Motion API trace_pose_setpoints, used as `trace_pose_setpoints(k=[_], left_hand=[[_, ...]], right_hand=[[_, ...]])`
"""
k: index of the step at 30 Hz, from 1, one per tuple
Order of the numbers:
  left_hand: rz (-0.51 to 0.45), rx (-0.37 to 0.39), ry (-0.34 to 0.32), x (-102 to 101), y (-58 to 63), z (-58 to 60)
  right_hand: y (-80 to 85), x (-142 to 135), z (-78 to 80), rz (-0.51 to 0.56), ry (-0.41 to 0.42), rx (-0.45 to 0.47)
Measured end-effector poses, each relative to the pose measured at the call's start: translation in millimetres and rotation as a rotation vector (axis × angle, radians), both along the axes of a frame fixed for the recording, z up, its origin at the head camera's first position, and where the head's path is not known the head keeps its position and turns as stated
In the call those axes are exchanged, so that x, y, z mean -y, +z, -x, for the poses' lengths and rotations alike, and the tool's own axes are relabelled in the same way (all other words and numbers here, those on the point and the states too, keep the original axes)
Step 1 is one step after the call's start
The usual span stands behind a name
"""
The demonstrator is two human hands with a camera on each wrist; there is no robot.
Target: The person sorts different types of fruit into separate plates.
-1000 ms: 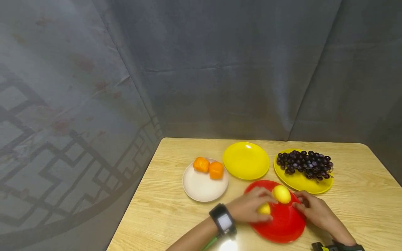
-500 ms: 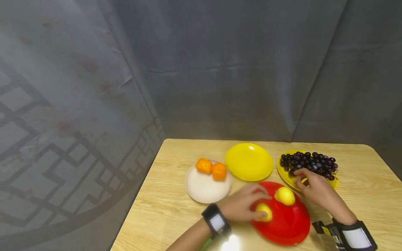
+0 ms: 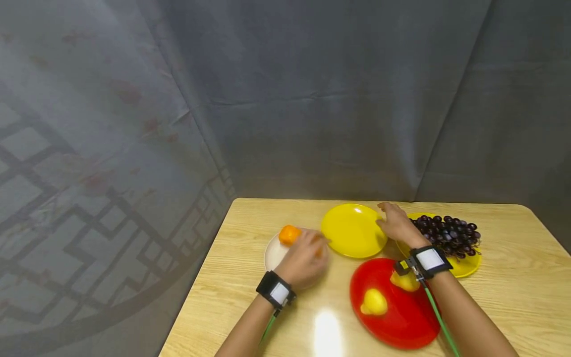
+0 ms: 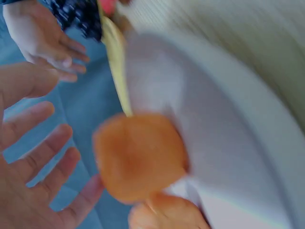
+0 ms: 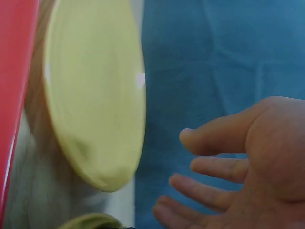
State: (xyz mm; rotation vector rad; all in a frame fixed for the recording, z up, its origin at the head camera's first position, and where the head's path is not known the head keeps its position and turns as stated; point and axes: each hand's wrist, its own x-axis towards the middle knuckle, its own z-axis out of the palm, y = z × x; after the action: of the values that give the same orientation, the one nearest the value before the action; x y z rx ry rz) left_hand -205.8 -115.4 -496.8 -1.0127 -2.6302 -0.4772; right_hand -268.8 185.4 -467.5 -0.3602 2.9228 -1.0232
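My left hand (image 3: 305, 260) is over the white plate (image 3: 273, 257), partly hiding one of two blocky orange fruits. In the left wrist view its fingers are spread beside the nearer orange fruit (image 4: 141, 157), and the hand holds nothing. The other orange fruit (image 3: 290, 235) sits at the plate's far side. My right hand (image 3: 397, 224) is at the right rim of a yellow plate (image 3: 354, 230) that has nothing on it. In the right wrist view that hand's thumb and fingers are extended and apart, with nothing between them.
A red plate (image 3: 403, 327) in front holds a lemon (image 3: 373, 302) and a second lemon (image 3: 405, 281), partly covered by the right wrist strap. Dark grapes (image 3: 450, 235) lie on another yellow plate (image 3: 466, 267) to the right. A grey curtain (image 3: 321, 124) hangs behind the wooden table (image 3: 526, 277).
My left hand has let go of a lemon on the red plate and moved left to the white plate. My right hand has moved from the red plate's rim, past the grapes, to the middle yellow plate.
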Motion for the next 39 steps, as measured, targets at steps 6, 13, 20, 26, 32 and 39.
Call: trace_pose_setpoints(k=[6,13,20,26,32,39], left_hand=[[0.047,-0.047,0.064,16,-10.7,5.4],[0.097,-0.046,0.098,26,-15.7,6.7],[0.048,-0.023,0.095,28,-19.7,8.5],[0.020,0.058,0.131,27,-20.7,7.3],[0.014,0.030,0.121,29,-23.4,11.4],[-0.054,0.083,0.125,26,-11.5,7.5]], right_hand=[[-18.1,2,16.6,-0.043,-0.022,0.143],[-27.5,2,23.4,-0.071,0.015,0.137],[-31.8,5,24.4,-0.142,0.004,0.118],[-37.1,8,25.5,-0.198,0.000,0.113],[-38.0,7,25.8,-0.203,-0.002,0.087],[-37.9,10,21.2,-0.195,-0.007,0.083]])
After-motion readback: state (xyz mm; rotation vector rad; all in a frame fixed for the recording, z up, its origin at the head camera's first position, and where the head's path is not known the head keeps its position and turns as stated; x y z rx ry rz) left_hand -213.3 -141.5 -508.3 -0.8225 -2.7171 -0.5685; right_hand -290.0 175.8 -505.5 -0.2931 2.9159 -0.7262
